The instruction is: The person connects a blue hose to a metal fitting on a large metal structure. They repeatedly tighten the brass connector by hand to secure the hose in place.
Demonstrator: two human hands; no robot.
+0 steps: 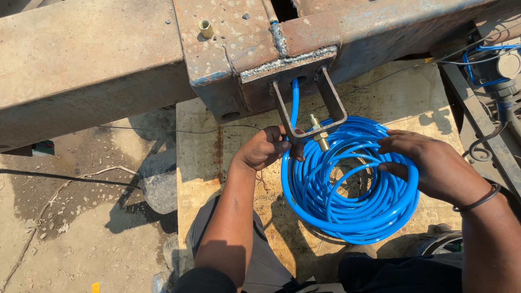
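The left hand [266, 147] pinches the blue tube coil [350, 182] beside its brass fitting [319, 133], steadying the free end. The right hand [434, 165] lies flat on the loops, fingers spread, keeping them together.

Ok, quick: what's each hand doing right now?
Left hand: closed on the blue tubing near the brass fitting.
Right hand: open, resting on the coil.

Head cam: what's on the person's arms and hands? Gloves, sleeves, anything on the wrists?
No gloves: the left hand and right hand are bare, as are both forearms. A thin dark band circles the right wrist. A dark sleeve edge shows at the left upper arm. No watch or rings visible.
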